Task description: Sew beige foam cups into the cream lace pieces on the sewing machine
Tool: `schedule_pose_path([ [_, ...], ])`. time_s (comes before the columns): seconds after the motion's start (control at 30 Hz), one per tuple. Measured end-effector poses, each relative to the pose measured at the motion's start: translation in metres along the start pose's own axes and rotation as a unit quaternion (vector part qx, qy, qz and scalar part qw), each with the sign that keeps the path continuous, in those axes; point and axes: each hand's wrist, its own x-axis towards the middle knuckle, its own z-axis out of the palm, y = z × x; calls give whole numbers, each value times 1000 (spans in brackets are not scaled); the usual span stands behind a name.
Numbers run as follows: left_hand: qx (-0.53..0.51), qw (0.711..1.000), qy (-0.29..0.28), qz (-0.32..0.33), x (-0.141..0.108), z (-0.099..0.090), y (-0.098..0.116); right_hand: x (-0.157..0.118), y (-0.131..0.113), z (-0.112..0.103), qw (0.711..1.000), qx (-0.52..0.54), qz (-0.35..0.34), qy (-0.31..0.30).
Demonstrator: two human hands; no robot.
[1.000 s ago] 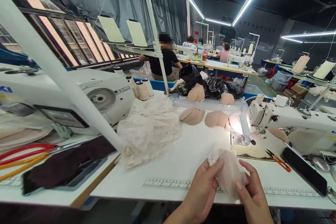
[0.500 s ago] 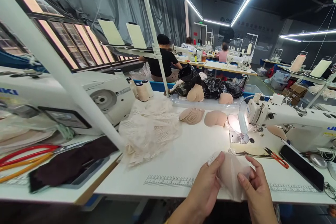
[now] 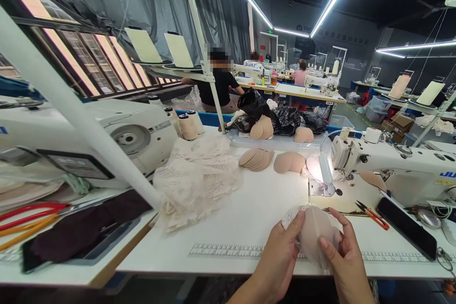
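Note:
A beige bra cup covered with sheer white fabric is held between both hands over the table's front edge. My left hand grips its left side, thumb on top and lace-like fabric beside the thumb. My right hand pinches its right side, thumb on the front face and index finger raised along the edge. The undersides of the fingers are hidden. Just beyond stands the sewing machine, its lamp shining on the needle plate. Several loose beige cups lie in a fanned stack further back.
Cream lace fabric is heaped left of centre. Orange thread snips and a black phone lie at right. A printed ruler runs along the front edge. A white pole crosses the left side; a co-worker sits beyond.
The view has shifted slightly to the right. Both hands keep hold of the cup, which is turned a little, with the sheer fabric lying smoother over it.

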Motion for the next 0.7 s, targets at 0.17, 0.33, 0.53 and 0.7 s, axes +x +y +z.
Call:
schedule_pose_path([
  [0.17,-9,1000,5,-1,2,2,3,1,-1,-1,1000,-6,-3,6],
  [0.33,4,999,-30,-31,5,8,5,3,1,-1,999,-35,-21,29],
  [0.53,26,998,-29,-48,20,9,7,3,6,-8,999,-43,-12,-13],
  [0.7,199,949,-244,-10,15,11,50,21,-6,-40,959,-231,-103,-124],
])
